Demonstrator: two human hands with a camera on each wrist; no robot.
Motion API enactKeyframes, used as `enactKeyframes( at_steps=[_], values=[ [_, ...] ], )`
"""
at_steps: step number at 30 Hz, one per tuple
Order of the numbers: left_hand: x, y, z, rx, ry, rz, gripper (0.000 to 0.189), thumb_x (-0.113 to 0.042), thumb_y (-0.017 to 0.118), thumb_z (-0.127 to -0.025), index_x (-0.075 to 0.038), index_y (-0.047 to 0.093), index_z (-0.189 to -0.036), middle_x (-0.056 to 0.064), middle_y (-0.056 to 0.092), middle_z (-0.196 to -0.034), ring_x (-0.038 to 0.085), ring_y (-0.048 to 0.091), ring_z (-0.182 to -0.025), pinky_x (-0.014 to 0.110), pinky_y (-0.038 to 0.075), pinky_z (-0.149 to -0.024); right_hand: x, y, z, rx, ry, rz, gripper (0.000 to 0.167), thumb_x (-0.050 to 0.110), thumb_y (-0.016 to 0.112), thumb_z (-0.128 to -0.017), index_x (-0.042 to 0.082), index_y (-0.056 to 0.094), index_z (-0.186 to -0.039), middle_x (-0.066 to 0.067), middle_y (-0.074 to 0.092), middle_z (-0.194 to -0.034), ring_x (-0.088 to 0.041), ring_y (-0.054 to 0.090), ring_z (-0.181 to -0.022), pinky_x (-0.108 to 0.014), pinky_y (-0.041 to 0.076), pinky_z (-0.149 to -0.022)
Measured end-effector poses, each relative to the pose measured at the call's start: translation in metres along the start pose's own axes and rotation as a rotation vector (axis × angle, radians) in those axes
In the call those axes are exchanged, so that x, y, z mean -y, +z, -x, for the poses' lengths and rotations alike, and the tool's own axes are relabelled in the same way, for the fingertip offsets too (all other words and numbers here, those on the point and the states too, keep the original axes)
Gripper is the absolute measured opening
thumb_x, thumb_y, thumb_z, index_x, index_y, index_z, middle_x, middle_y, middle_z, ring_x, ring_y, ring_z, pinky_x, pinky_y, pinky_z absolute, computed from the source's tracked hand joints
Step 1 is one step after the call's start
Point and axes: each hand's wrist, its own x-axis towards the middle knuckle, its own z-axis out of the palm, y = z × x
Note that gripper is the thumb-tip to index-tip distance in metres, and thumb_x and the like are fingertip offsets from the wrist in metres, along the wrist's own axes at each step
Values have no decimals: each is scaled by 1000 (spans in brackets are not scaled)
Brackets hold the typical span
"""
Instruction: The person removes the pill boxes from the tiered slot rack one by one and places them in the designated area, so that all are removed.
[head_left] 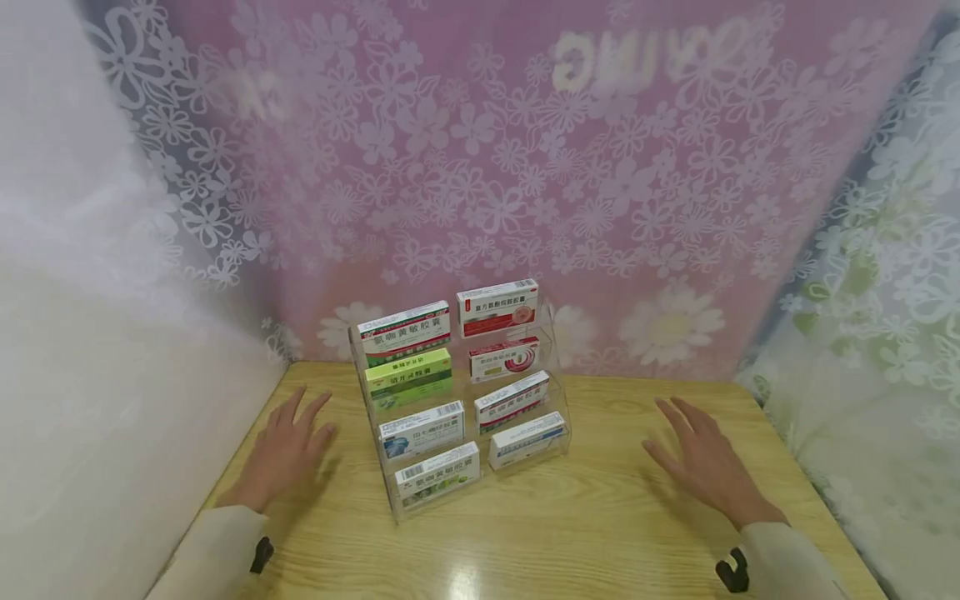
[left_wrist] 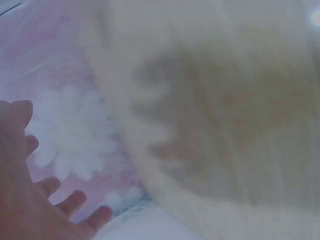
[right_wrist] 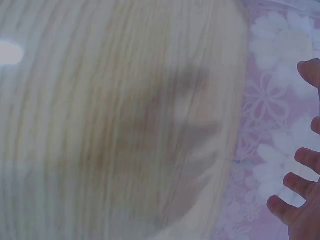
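Note:
A clear stepped display rack [head_left: 467,400] stands on the wooden table, holding several medicine boxes in two columns. The left column has a green-and-white box [head_left: 405,333], a lime-green box [head_left: 409,380], a white-and-blue box [head_left: 422,432] and a white box with green [head_left: 438,475]. On the right are a white-and-red box [head_left: 498,308], a red-topped box [head_left: 505,360], another white-and-red box [head_left: 513,403] and a white box with a blue stripe [head_left: 528,440]. My left hand [head_left: 281,450] hovers left of the rack, fingers spread, holding nothing. Well to its right, my right hand [head_left: 703,458] is likewise spread and holds nothing.
The wooden table [head_left: 600,533] carries a bright glare near its front edge. Behind it hangs a pink flowered curtain [head_left: 510,183]. A white wall [head_left: 112,333] borders the left side, and a pale flowered sheet [head_left: 885,400] the right.

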Motion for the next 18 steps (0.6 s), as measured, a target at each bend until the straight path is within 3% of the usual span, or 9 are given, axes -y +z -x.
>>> enactKeyframes(
  at_steps=[6, 10, 14, 18],
  values=[
    [-18, -29, -9, -43, 33, 128, 59, -32, 56, -116, -8, 39, -167, 37, 20, -174, 63, 39, -145, 87, 43, -108, 18, -4, -11, 46, 14, -104, 82, 50, 65, -109, 11, 30, -172, -31, 28, -173, -60, 30, -153, -87, 38, -109],
    [-33, -42, -11, -103, 80, 184, 58, -25, 60, -114, -5, 42, -165, 34, 21, -174, 61, 42, -145, 85, 42, -112, 32, -4, -19, 37, -20, -126, 82, 47, 69, -108, 11, 32, -171, -29, 31, -172, -59, 32, -152, -87, 38, -110],
    [-48, -52, -13, -161, 109, 223, 58, -23, 62, -113, -10, 42, -165, 31, 23, -175, 62, 36, -151, 87, 38, -115, 45, -1, -27, 21, -58, -148, 79, 43, 72, -106, 12, 36, -170, -26, 36, -170, -56, 37, -150, -85, 42, -109],
    [-64, -60, -13, -205, 118, 294, 58, -20, 60, -113, -15, 39, -166, 27, 23, -177, 59, 40, -151, 82, 46, -113, 58, 5, -35, -16, -112, -176, 75, 38, 76, -105, 12, 42, -167, -22, 43, -165, -52, 43, -148, -81, 46, -109]
  ],
)
